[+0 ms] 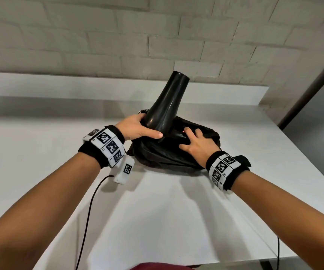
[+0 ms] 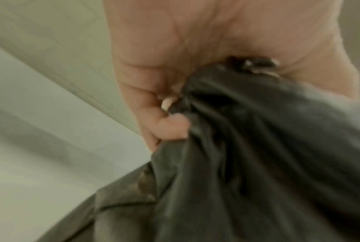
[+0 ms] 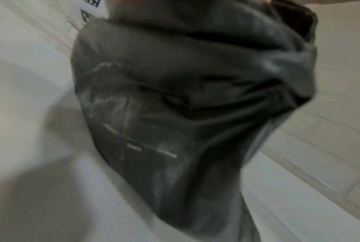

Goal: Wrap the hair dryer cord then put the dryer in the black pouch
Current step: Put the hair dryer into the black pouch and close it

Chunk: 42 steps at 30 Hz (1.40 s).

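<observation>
The black hair dryer (image 1: 167,106) stands with its nozzle pointing up and away, its lower part down inside the crumpled black pouch (image 1: 157,158) on the white table (image 1: 176,211). My left hand (image 1: 137,127) is at the pouch's left rim, thumb lying across the base of the barrel. In the left wrist view its fingers (image 2: 170,126) are curled and pinch the pouch fabric (image 2: 257,147). My right hand (image 1: 196,143) lies over the dryer's handle by a red switch (image 1: 183,131), fingertips hooked at the pouch's right rim. The right wrist view shows the bunched pouch (image 3: 175,114). The cord is hidden.
A low white ledge (image 1: 60,84) runs along the pale brick wall behind the table. Thin black sensor cables (image 1: 91,207) hang from my wrists over the near table edge. The table's right edge drops off beside a grey panel (image 1: 313,94).
</observation>
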### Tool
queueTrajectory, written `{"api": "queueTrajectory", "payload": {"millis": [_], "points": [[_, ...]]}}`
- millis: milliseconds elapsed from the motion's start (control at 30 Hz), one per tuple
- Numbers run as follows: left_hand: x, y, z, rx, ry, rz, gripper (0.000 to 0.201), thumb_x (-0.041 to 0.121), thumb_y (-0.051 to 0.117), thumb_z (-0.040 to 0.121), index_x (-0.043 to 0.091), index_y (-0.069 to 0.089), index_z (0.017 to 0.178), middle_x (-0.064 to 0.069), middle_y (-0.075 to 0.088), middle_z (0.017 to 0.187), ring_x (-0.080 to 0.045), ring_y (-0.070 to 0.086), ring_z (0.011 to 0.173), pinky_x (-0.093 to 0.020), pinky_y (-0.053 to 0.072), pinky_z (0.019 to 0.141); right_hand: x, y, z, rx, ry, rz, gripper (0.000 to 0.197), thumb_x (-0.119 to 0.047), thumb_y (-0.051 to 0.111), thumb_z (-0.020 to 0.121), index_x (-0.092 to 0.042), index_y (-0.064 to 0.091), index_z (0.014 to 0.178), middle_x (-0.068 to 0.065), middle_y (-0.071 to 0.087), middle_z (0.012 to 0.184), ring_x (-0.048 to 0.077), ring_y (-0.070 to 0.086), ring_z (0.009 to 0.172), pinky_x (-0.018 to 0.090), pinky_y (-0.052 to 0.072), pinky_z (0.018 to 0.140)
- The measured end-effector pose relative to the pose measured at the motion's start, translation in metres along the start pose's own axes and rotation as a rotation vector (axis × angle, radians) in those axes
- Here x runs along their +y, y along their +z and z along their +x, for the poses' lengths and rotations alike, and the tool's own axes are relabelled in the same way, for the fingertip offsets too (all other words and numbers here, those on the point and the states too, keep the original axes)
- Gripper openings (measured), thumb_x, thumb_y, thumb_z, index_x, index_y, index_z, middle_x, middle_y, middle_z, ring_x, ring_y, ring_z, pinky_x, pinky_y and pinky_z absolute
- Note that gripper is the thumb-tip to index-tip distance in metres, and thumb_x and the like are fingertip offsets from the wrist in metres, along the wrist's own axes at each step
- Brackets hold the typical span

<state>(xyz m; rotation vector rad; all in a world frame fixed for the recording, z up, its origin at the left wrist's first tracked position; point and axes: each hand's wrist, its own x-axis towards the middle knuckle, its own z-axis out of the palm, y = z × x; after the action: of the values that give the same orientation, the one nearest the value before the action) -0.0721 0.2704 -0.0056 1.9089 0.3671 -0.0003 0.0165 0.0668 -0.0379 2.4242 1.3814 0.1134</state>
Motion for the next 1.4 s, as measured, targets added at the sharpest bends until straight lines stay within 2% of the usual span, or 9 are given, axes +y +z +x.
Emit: {"api": "queueTrajectory", "payload": {"millis": [233,367,533,700,867,933,1067,1200,1400], "points": [[-0.006,0.002,0.003,0.127,0.024,0.022,0.039,0.015,0.082,0.063,0.02,0.06,0.094,0.007,0.063,0.085,-0.011,0.06,0.082,-0.019,0.045,0.074,0.004,-0.005,-0.005,0.044,-0.078,0.307,0.073,-0.012,0.057,0.071,-0.034,0.026,0.133,0.007,0.025,0.139,0.028,0.035,0.12,0.033,0.047,0.064],[-0.004,0.001,0.001,0.086,0.041,-0.004,0.052,0.019,0.086,0.051,0.021,0.062,0.096,0.005,0.066,0.09,-0.015,0.064,0.088,-0.02,0.049,0.077,0.003,-0.008,0.001,0.115,0.055,0.696,0.072,-0.024,0.055,0.083,-0.024,0.013,0.141,0.011,0.049,0.133,0.029,0.047,0.121,0.039,0.046,0.093],[-0.007,-0.008,-0.002,0.058,0.131,-0.114,0.077,0.017,0.086,0.045,0.025,0.059,0.116,0.0,0.061,0.117,-0.017,0.061,0.106,-0.027,0.051,0.092,0.012,-0.005,0.011,0.1,0.175,0.742,0.054,-0.027,0.049,0.091,-0.017,0.029,0.139,0.006,0.039,0.145,0.025,0.038,0.132,0.034,0.03,0.111],[-0.018,-0.01,-0.006,-0.055,0.204,-0.254,0.084,-0.023,0.06,0.071,0.023,0.035,0.137,0.009,0.045,0.127,0.002,0.062,0.097,-0.012,0.051,0.082,0.023,0.005,0.01,0.172,0.253,0.845,0.054,-0.025,0.053,0.089,-0.016,0.033,0.138,0.007,0.042,0.143,0.023,0.039,0.132,0.035,0.03,0.112],[-0.026,0.016,-0.001,0.23,0.312,0.111,0.063,-0.002,0.058,0.085,0.014,0.035,0.141,-0.006,0.05,0.137,-0.018,0.05,0.124,-0.031,0.038,0.109,0.023,0.005,0.009,0.194,0.244,0.875,0.053,-0.021,0.055,0.088,-0.014,0.036,0.137,0.007,0.045,0.141,0.021,0.04,0.131,0.028,0.027,0.111],[-0.028,0.024,-0.001,0.363,0.377,0.268,0.053,0.006,0.057,0.088,0.012,0.042,0.138,-0.011,0.055,0.134,-0.021,0.052,0.124,-0.018,0.035,0.106,0.024,0.006,0.007,0.21,0.256,0.909,0.053,-0.02,0.056,0.087,-0.014,0.037,0.136,0.007,0.045,0.141,0.02,0.04,0.131,0.025,0.026,0.11],[-0.014,0.036,-0.003,0.533,0.478,0.159,0.037,0.007,0.051,0.091,0.01,0.055,0.128,-0.008,0.065,0.118,-0.002,0.056,0.103,0.008,0.03,0.086,0.021,0.006,0.006,0.212,0.239,0.915,0.051,-0.016,0.058,0.086,-0.018,0.041,0.134,0.004,0.049,0.138,0.018,0.043,0.129,0.022,0.025,0.11],[0.012,0.038,-0.002,0.573,0.59,0.068,0.034,0.005,0.047,0.092,0.009,0.057,0.124,0.007,0.059,0.111,0.013,0.05,0.098,0.007,0.032,0.085,0.007,0.015,0.01,0.142,0.197,0.805,0.048,-0.021,0.056,0.083,-0.037,0.045,0.127,-0.005,0.055,0.132,0.022,0.05,0.122,0.043,0.039,0.105],[0.02,0.038,-0.001,0.482,0.646,-0.088,0.037,0.009,0.044,0.093,0.017,0.053,0.129,0.02,0.053,0.118,0.024,0.05,0.102,-0.004,0.035,0.098,0.002,0.014,0.003,0.13,0.173,0.781,0.048,-0.017,0.051,0.085,-0.039,0.044,0.128,-0.002,0.056,0.128,0.031,0.049,0.118,0.052,0.034,0.103]]}}
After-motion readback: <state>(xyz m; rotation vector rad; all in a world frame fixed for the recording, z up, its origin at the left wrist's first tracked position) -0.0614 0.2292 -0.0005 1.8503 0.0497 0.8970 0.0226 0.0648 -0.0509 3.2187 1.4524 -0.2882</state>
